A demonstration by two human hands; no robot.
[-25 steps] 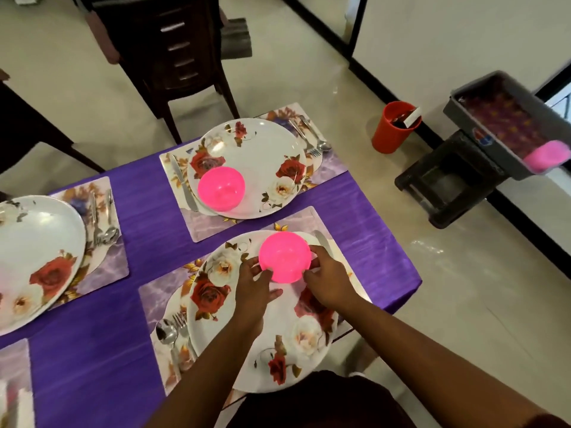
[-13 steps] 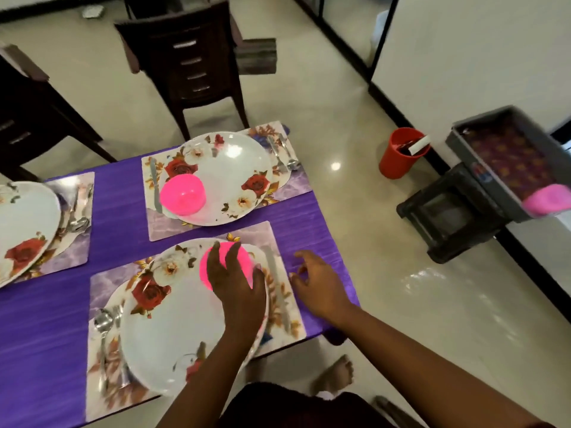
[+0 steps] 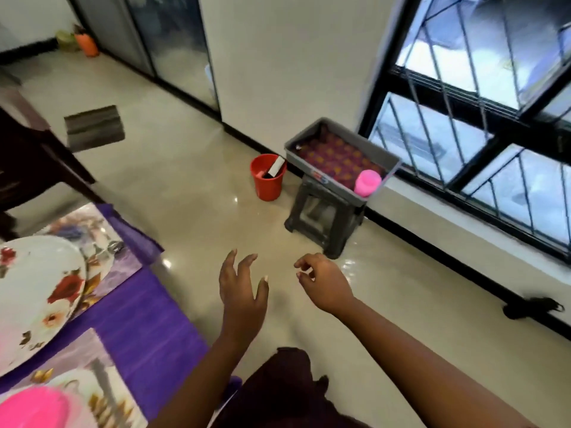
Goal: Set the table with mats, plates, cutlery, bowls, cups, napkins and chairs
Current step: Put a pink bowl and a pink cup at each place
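My left hand (image 3: 242,291) and my right hand (image 3: 324,282) hang over the floor to the right of the table, both empty with fingers loosely spread or curled. A pink bowl (image 3: 34,407) sits upside down on the near floral plate at the bottom left corner. Another floral plate (image 3: 34,291) lies on a place mat (image 3: 123,264) with cutlery (image 3: 112,247) beside it on the purple tablecloth (image 3: 142,322). Farther off, a grey tray (image 3: 312,168) on a dark stool (image 3: 324,220) holds a stack of pink bowls (image 3: 367,182).
A red bucket (image 3: 267,177) stands on the floor left of the stool. A dark chair (image 3: 34,162) is at the far left. A barred window (image 3: 482,103) fills the right wall. Shiny tiled floor (image 3: 191,186) lies between table and stool.
Both hands let go of the pink bowl on the near plate and came off the table. The view swung right toward the stool and tray.
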